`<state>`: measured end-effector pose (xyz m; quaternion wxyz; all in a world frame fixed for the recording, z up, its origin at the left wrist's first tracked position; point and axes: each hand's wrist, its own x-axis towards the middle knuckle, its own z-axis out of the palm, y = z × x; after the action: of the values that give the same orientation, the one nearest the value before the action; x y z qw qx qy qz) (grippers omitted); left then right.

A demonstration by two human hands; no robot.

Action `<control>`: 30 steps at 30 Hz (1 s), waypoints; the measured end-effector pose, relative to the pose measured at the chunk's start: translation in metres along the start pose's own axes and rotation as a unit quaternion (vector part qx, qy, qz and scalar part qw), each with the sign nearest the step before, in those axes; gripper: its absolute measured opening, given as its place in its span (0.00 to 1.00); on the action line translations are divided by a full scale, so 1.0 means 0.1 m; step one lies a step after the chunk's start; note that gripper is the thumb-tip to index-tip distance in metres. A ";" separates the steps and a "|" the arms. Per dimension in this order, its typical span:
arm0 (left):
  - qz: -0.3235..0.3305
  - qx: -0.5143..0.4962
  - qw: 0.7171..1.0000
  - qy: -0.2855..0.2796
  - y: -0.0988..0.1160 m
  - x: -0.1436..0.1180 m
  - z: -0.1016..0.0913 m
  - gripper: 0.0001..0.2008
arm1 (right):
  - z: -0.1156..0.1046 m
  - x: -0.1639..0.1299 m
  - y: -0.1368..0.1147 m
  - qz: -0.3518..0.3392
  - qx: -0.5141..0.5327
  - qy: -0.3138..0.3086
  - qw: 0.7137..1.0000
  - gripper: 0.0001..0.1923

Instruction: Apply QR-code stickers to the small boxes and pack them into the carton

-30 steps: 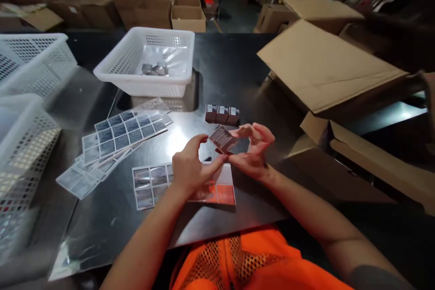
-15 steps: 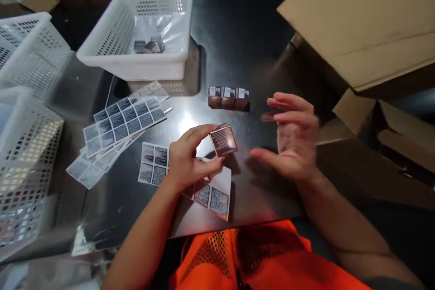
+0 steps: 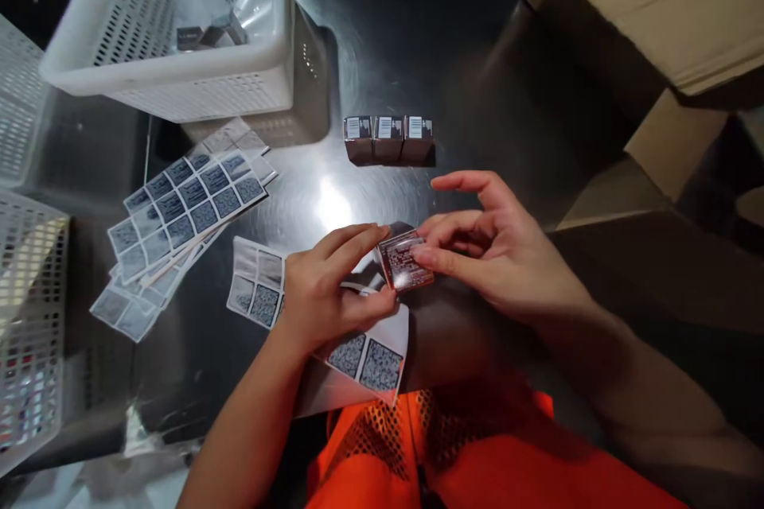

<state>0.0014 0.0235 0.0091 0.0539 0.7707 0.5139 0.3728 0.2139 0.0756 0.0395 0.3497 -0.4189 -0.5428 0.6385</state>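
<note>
A small shiny brown box (image 3: 401, 262) with fine print on its face is gripped at its left side by my left hand (image 3: 325, 286), between thumb and fingers. On the box's right side, the thumb and a bent finger of my right hand (image 3: 493, 250) pinch its edge; the index finger sticks out free. Beneath my left hand lies a sticker sheet (image 3: 379, 362) of square patterned labels, partly covered by the hand. Another piece of the label sheet (image 3: 256, 278) shows to its left. Three similar boxes (image 3: 387, 141) stand in a row beyond my hands, barcode labels facing up.
A white plastic basket (image 3: 196, 83) with a few small boxes and clear plastic stands at the back left. More label sheets (image 3: 191, 203) lie fanned on the metal table (image 3: 382, 40). Another basket (image 3: 36, 318) is at far left; cardboard boxes (image 3: 662, 8) are at right.
My right hand has come in from the right and taken hold of the small box. The box has turned slightly in my left hand. The view has tilted downward.
</note>
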 end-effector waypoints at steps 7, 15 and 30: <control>0.000 0.015 1.000 0.001 0.03 0.00 0.00 0.23 | 0.03 0.02 0.02 0.016 0.003 0.008 1.000 0.32; 0.006 0.020 1.000 -0.003 0.03 0.01 -0.01 0.23 | 0.03 0.02 0.03 0.026 -0.017 0.020 0.999 0.30; -0.005 0.043 0.999 -0.006 0.05 -0.03 0.04 0.21 | 0.02 0.02 0.08 -0.040 -0.184 0.124 0.974 0.34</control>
<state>0.0070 0.0199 0.0073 0.0259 0.7719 0.5331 0.3455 0.2109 0.0753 0.0312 0.3557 -0.5300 -0.6200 0.4563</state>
